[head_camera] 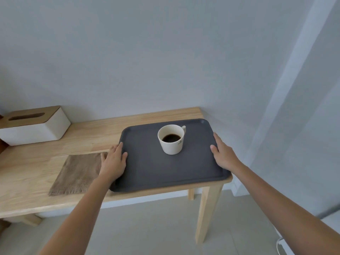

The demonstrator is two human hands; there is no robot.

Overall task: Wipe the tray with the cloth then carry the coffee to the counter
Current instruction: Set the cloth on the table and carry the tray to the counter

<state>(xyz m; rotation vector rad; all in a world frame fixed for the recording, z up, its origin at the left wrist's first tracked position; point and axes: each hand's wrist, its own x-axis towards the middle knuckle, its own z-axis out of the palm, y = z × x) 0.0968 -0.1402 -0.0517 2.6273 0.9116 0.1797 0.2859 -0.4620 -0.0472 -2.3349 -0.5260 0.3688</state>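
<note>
On table, right end: dark tray [165,170] bearing white cup [172,138] of coffee, upright, toward its far side. Left hand [114,162] and right hand [223,153], open, fingers laid flat on the tray's side rims. Cloth [77,173] flat beside tray, unheld. Judged step: carrying; next, a level lift.

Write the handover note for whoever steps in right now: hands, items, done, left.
Left hand: fingers spread on the tray's left edge, not clearly gripping.
Right hand: same on the right edge.
Tray: flat at the table's right end, cup of coffee upright on it.
Cloth: flat on the table beside the tray, nobody holding it.
Done: can't tell whether the tray was wiped.
Left: lift and carry to the counter, which is out of view.
</note>
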